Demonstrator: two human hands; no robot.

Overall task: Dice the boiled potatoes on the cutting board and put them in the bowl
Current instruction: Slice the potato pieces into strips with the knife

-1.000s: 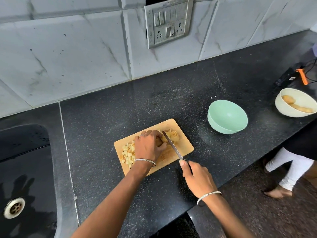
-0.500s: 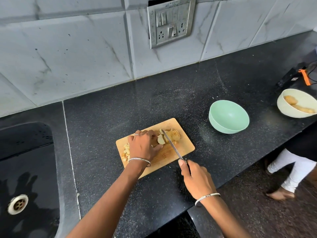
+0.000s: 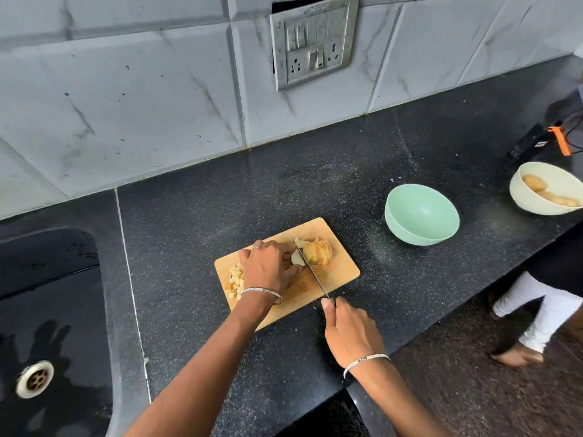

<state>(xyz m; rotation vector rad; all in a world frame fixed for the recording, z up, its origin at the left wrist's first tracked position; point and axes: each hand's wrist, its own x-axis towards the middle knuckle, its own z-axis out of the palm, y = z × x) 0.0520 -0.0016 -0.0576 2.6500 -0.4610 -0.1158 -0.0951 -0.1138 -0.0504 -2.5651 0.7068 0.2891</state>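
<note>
Left hand (image 3: 268, 269) slightly back right, fingers curled on potato (image 3: 318, 253); right hand (image 3: 350, 332) tight around knife (image 3: 312, 272)

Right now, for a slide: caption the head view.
Left hand steadies a potato on the cutting board; right hand slices with a knife.

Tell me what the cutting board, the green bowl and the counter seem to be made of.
Cutting board: pale wood or bamboo, matt, with visible grain. Green bowl: likely plastic, smooth, uniform pastel with soft sheen. Counter: polished black stone, probably granite, speckled.
</note>
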